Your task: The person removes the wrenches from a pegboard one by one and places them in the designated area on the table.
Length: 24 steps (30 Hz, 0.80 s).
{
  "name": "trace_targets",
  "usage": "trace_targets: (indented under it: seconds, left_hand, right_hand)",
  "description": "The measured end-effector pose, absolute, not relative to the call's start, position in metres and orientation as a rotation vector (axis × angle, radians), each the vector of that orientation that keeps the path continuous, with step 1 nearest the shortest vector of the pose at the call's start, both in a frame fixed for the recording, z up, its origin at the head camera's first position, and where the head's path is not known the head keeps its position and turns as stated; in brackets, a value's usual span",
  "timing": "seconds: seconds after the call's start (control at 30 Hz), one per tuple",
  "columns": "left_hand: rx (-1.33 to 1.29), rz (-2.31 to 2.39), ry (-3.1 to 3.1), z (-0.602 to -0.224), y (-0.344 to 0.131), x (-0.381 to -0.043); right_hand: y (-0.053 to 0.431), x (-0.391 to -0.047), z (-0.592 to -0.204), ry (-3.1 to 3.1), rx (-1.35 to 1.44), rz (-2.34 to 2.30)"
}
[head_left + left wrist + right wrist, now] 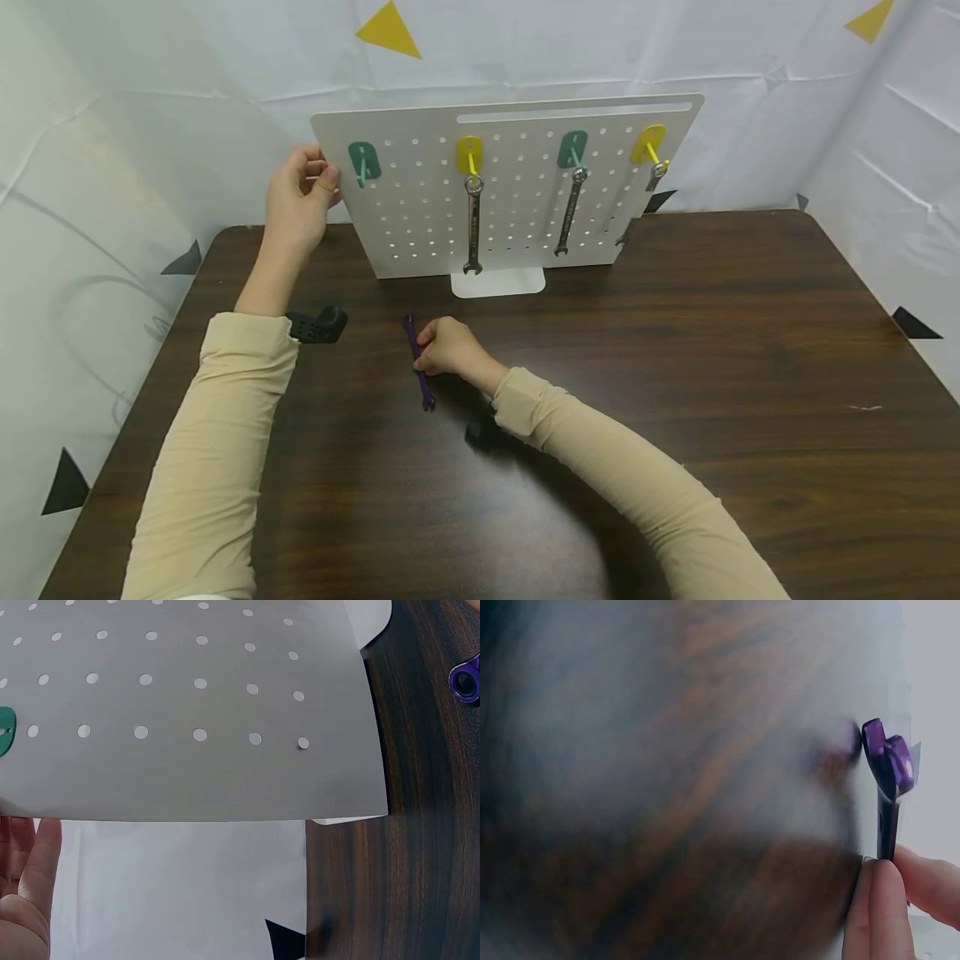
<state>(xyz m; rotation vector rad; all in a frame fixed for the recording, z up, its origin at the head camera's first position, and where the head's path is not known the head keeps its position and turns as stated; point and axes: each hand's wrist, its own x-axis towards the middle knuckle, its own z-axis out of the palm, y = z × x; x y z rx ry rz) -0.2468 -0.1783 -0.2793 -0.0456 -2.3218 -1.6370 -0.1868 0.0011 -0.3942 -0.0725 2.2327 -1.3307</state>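
Three silver metal wrenches (474,225) hang on the grey perforated pegboard (420,125), the rightmost's shaft unclear. Your right grip (452,346) pinches the slim purple metal wrench (425,390), middle partly covered, over the dark wood-grain tabletop (750,333); your left grip (296,196) holds the pegboard's left edge.

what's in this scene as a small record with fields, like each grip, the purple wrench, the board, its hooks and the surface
left grip: at the left edge of the pegboard, holding it
right grip: pinching the purple wrench
purple wrench position: in front of the pegboard; whether fully lifted, cannot tell
leftmost green hook: bare
left yellow hook: first silver wrench
right green hook: second silver wrench
right yellow hook: third silver wrench
surface: dark wood-grain table
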Motion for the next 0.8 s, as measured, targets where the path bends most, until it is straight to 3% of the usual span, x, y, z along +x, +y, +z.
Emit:
trace_targets:
  seconds: [0.8]
  left_hand:
    - [-0.039, -1.631, -2.332, -0.279, -0.179, -0.247]
  right_hand:
    - [0.01, -0.188, -0.375, 2.236, -0.161, -1.328]
